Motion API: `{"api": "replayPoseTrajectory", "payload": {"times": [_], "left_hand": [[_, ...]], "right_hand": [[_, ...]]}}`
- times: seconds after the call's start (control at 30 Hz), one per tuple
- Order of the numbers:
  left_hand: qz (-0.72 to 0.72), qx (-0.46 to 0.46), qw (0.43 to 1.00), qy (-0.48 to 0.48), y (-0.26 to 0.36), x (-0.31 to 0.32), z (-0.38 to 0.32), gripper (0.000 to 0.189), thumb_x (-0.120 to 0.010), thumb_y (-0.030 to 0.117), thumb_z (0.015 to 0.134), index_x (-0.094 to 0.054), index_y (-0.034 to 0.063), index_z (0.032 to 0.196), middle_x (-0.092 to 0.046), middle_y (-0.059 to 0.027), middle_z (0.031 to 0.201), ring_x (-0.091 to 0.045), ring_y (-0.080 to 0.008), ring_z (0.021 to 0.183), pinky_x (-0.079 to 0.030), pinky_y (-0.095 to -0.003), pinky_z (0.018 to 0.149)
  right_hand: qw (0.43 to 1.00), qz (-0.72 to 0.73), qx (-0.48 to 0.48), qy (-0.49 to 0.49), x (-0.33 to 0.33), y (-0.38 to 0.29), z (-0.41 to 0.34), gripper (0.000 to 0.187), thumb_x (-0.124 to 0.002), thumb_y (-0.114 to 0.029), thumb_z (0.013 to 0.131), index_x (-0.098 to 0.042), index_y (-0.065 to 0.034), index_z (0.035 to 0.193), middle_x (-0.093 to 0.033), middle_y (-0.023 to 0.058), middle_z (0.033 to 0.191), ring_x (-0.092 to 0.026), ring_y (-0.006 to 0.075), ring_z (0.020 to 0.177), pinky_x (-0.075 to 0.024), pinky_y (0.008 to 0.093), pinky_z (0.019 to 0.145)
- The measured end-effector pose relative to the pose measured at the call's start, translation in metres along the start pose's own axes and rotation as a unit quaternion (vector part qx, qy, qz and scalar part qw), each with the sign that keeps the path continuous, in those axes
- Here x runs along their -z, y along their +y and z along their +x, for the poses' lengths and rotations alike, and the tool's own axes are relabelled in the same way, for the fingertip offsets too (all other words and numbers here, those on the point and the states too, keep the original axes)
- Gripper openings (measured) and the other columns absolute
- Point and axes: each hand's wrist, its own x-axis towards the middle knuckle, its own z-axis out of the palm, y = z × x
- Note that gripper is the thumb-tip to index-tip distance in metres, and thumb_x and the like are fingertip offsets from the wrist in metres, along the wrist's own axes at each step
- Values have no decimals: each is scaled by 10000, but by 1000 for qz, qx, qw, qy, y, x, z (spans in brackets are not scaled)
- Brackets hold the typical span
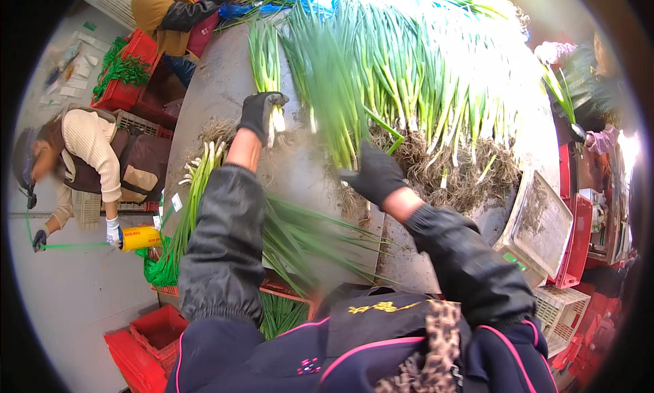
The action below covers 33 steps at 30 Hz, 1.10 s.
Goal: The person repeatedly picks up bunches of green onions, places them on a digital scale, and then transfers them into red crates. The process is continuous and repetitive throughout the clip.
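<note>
My left hand [261,116], in a dark glove, is closed around the white stems of a small bunch of green onions [264,61], whose leaves point away from me. Near the middle of the metal table [306,168], my gloved right hand [375,173] is at the root end of other green onions [340,112], blurred by motion; whether it grips them I cannot tell. A large row of green onions with soil-covered roots [460,173] lies right of it. More green onions [202,183] rest beside my left forearm, and long leaves spread below my hands.
At the table's right edge stands a soiled plastic bin [541,224]. Red crates [158,331] are on the floor at the lower left. A person at left handles green string by a yellow cylinder [140,238]; another stands at the upper left, and one at right holds green onions [559,94].
</note>
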Motion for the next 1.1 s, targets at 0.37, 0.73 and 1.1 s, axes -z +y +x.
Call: {"api": "replayPoseTrajectory", "payload": {"times": [0.37,0.73,1.1], "left_hand": [[-186,164,963,-105,-5,-5,-108,346,-616,148,901,-601,-62,1175,-674,-88,959,-629,-148,747,-562,-276,631],[8,-28,968,-249,-61,-119,-141,359,-673,175,958,-633,-51,1234,-691,-158,1238,-700,-193,1013,-590,-329,876],[162,-75,962,-206,13,-188,-272,455,-783,126,788,-617,6,1194,-717,-125,1020,-681,-248,925,-544,-363,817]], "right_hand": [[956,146,-163,-197,1,29,75,398,-727,-190,807,-621,60,1097,-712,215,863,-711,260,659,-603,356,650],[924,318,-11,-212,61,12,-3,401,-628,-290,946,-641,-56,1271,-653,190,1217,-612,277,1146,-498,399,977],[867,483,30,-120,49,91,-69,520,-639,-193,965,-477,26,1408,-675,150,1239,-666,230,1082,-526,340,948]]}}
